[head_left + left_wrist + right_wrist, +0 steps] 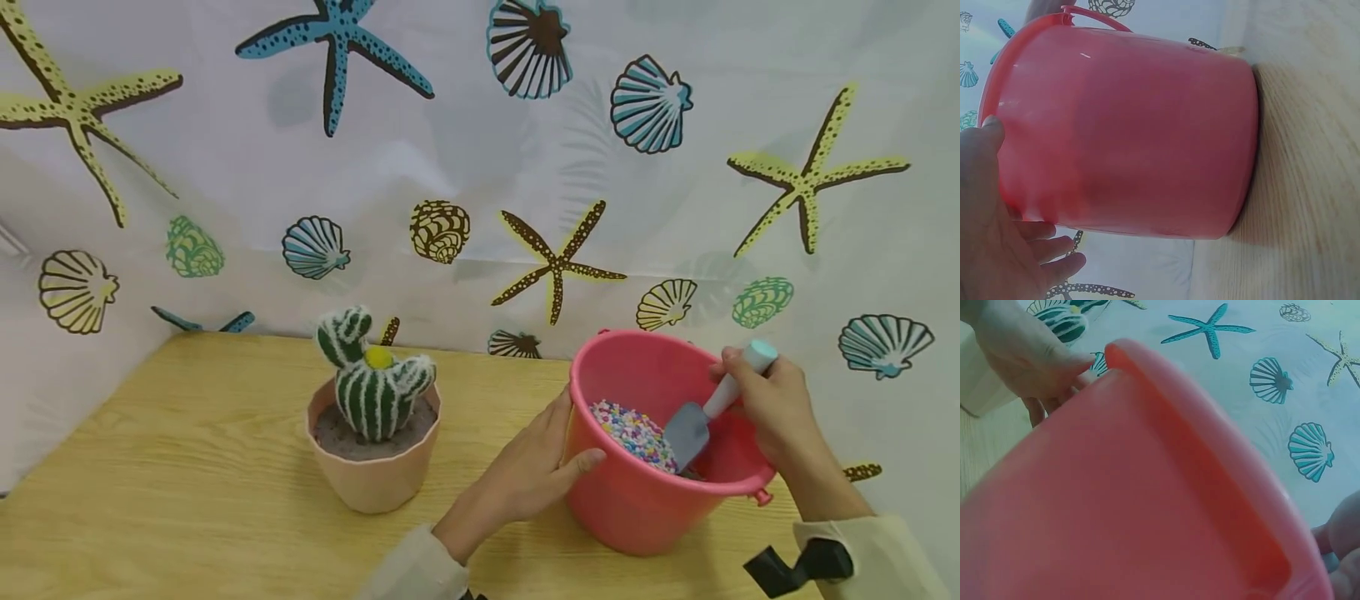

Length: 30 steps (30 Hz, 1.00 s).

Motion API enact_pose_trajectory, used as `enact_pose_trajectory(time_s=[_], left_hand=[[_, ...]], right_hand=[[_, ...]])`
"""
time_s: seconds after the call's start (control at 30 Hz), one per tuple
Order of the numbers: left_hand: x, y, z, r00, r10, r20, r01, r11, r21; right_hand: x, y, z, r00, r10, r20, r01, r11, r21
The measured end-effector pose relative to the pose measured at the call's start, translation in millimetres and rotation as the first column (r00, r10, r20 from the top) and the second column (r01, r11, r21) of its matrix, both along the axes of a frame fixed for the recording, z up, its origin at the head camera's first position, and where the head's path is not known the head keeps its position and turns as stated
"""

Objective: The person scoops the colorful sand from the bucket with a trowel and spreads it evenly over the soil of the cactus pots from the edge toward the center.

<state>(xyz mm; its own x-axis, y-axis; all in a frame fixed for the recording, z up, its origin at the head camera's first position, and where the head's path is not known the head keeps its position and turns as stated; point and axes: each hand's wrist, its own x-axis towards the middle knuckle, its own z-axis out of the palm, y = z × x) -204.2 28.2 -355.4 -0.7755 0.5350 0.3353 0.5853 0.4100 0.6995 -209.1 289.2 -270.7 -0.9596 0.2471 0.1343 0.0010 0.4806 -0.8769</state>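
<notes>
A pink bucket (637, 517) stands on the wooden table, holding a heap of small multicoloured pebbles (630, 429). Against its left outer wall rests my left hand (525, 471), thumb near the rim and fingers spread; the left wrist view shows this hand (1004, 231) beside the bucket's wall. My right hand (780, 408) grips the pale handle of a small shovel (686, 429) over the bucket's right side. The grey blade is inside the bucket, touching the pebbles. In the right wrist view the bucket (1097, 500) hides the shovel's blade, and only some fingertips (1344, 528) show at the right edge.
To the left, a peach pot (375, 483) filled with grey-brown soil holds a knitted green cactus (375, 400) with a yellow top. Behind the table (187, 467) hangs a white cloth (465, 150) printed with starfish and shells.
</notes>
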Motion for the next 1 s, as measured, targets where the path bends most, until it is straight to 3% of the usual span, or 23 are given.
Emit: enact_pose_trajectory(time_s=[0.23, 0.43, 0.63, 0.8, 1.0], left_hand=[[-0.9, -3, -0.5, 1.0, 0.01, -0.008, -0.01, 1.0, -0.001], [0.6, -2, -0.4, 0.999, -0.003, -0.034, 0.003, 1.0, 0.008], [3.1, 3, -1.1, 1.0, -0.016, -0.012, 0.016, 1.0, 0.018], [3.9, 5, -2.1, 0.998, -0.016, 0.067, 0.013, 0.999, 0.04], [3.3, 7, -1.6, 0.991, 0.001, 0.132, -0.015, 0.994, 0.109]], right_hand=[[-7.7, -5, 2.2, 0.987, -0.027, -0.158, 0.019, 0.998, -0.053], [-12.9, -11, 1.0, 0.993, -0.056, -0.107, 0.07, 0.989, 0.132], [-9.9, -9, 2.2, 0.97, -0.194, -0.144, 0.229, 0.93, 0.289], [-7.3, -12, 0.8, 0.959, -0.228, -0.167, 0.27, 0.912, 0.307], [-8.7, -13, 0.8, 0.968, -0.226, -0.112, 0.25, 0.913, 0.321]])
